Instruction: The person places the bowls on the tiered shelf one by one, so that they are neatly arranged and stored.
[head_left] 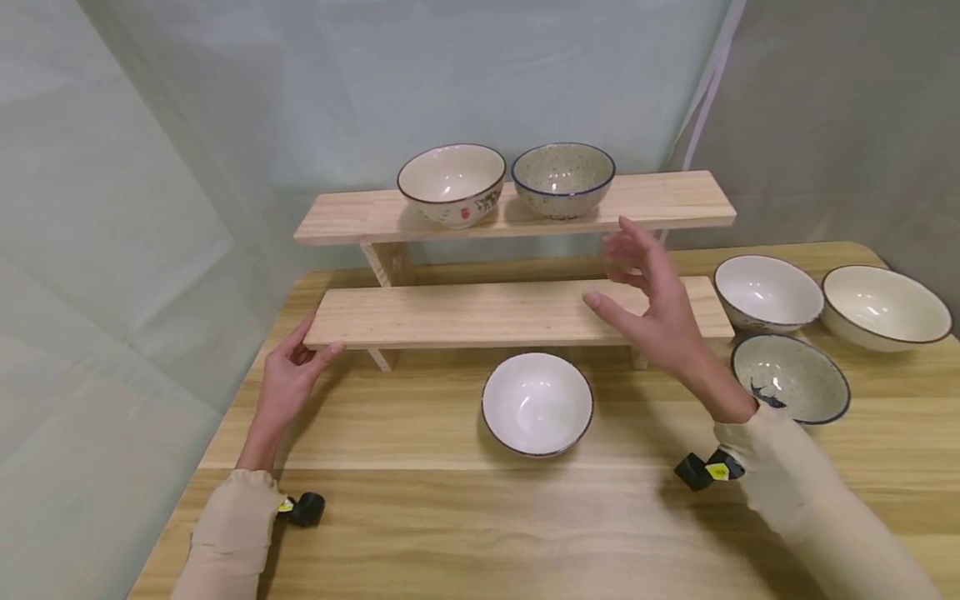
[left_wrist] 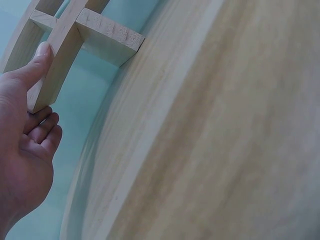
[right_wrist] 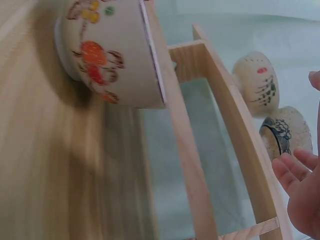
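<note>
My left hand [head_left: 288, 377] grips the left end of a two-tier wooden shelf's lower board [head_left: 457, 315]. Its thumb lies on the front edge, and the other fingers curl round the end, as the left wrist view also shows. My right hand [head_left: 660, 308] holds nothing; its fingers are spread and slightly bent over the lower board's right part. Nearest above it, a speckled bowl with a blue rim [head_left: 562, 182] stands on the upper board [head_left: 660, 200]. Left of that bowl is a cream bowl with a dark rim [head_left: 452, 185]. A white bowl [head_left: 537, 404] stands on the table before the shelf.
On the table [head_left: 450, 525] at the right stand a white bowl [head_left: 768, 292], a wider cream bowl [head_left: 887, 308] and a speckled bowl [head_left: 791, 379], partly behind my right wrist. Pale cloth [head_left: 487, 75] hangs behind the shelf. Wooden uprights [head_left: 390, 265] join the two boards.
</note>
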